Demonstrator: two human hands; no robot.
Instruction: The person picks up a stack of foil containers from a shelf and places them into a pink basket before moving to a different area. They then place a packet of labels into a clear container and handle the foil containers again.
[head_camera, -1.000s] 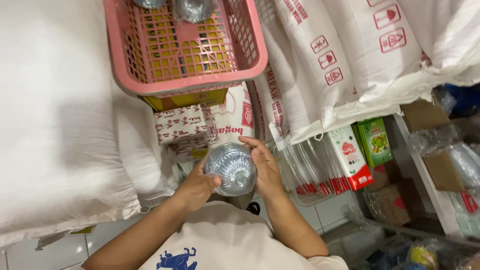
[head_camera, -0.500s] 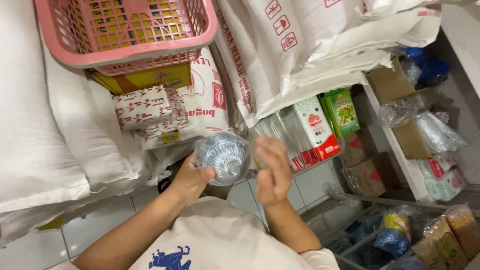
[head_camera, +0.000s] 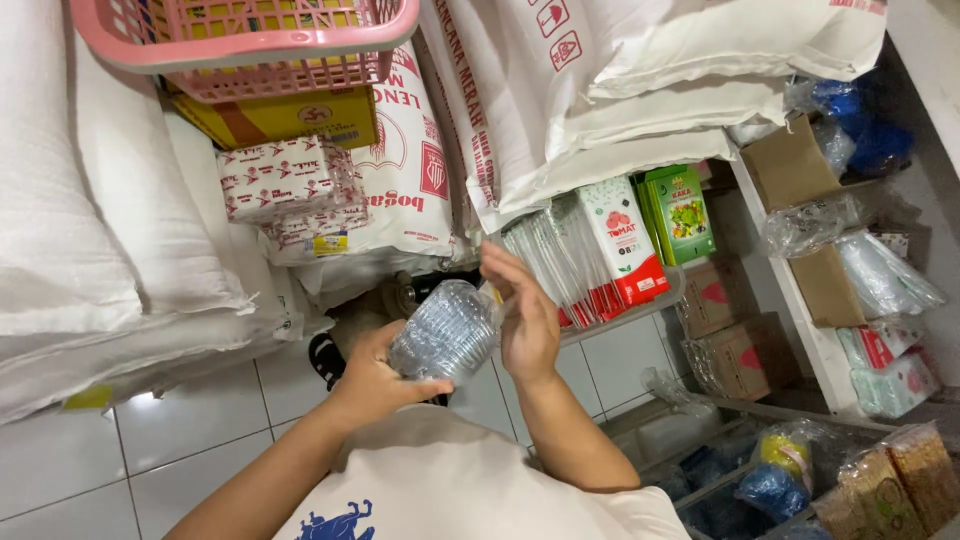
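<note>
While white sacks (head_camera: 90, 250) crowd the tiled floor at nine o'clock and a pink basket (head_camera: 250, 45) sits at twelve, I see the left hand (head_camera: 372, 378) clamped around the base of a clear ribbed plastic bottle (head_camera: 445, 330), tilting it toward one o'clock. The right hand (head_camera: 522, 318) stands flat and open against the bottle's three o'clock end, apparently steadying it.

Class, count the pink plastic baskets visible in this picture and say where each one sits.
1: the pink basket sits at top left, on a yellow box. Others may be out of view.
</note>
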